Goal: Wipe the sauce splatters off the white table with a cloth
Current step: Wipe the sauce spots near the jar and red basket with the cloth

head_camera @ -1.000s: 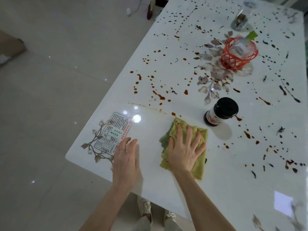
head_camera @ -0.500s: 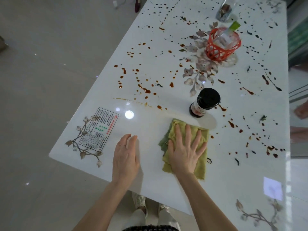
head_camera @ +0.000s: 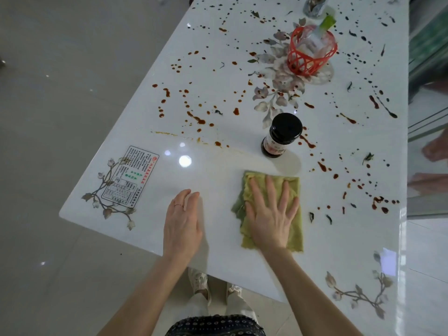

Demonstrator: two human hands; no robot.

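The right hand (head_camera: 271, 214) lies flat with spread fingers and presses the green cloth (head_camera: 296, 226) on the near part of the white worktop (head_camera: 218, 170). The left hand (head_camera: 181, 224) rests flat beside it and holds nothing. The near left area looks clean. Sauce splatters (head_camera: 196, 118) cover the far part and the right side, so I judge most wiping is left.
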